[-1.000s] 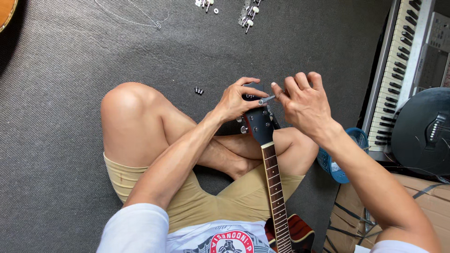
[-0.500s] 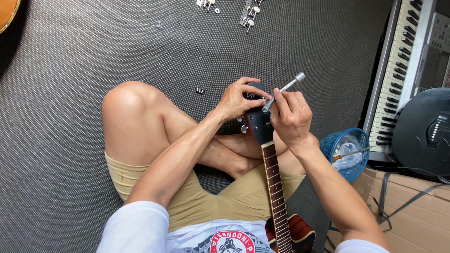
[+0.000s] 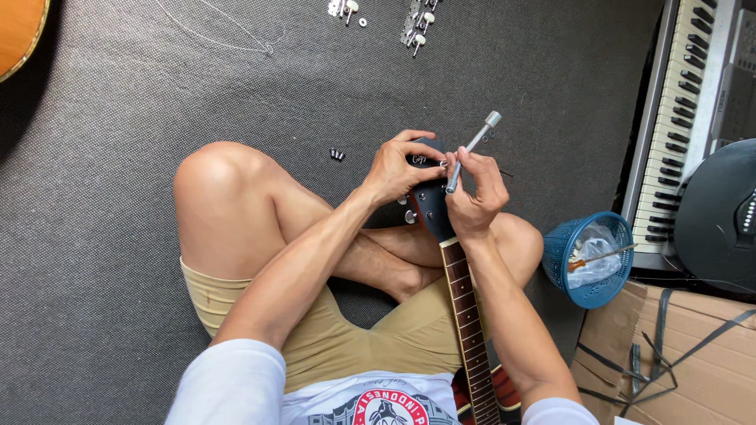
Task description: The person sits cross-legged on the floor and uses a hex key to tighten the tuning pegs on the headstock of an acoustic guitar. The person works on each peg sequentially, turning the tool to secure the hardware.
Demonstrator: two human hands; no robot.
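**Headstock hardware: partway through, parts still loose on the carpet**

I see the guitar lying along my lap, its neck (image 3: pixel 471 330) running up between my crossed legs and the dark headstock (image 3: pixel 429 206) sitting just beyond my shins. My left hand (image 3: pixel 398 167) is curled over the top of the headstock, fingers closed on its upper edge to steady it. My right hand (image 3: pixel 475 193) is clamped on a slim silver socket wrench (image 3: pixel 471 149), pinched near its lower end; the tool tilts up and to the right, its lower tip set against the face of the headstock close to my left fingertips. Whether the tip is seated on a nut I cannot tell.

I judge the job is midway. At least two tuner pegs (image 3: pixel 407 211) show on the left side of the headstock, so some hardware is fitted. No strings are visible on the neck. Two strips of tuning machines (image 3: pixel 416 22) lie near the far edge of the grey carpet (image 3: pixel 118 118), well apart from me, a loose string (image 3: pixel 213 35) curls beside them, and a few small dark parts (image 3: pixel 337 153) rest just beyond my left knee. A blue basket (image 3: pixel 561 260) stands by my right knee near the keyboard (image 3: pixel 669 126).
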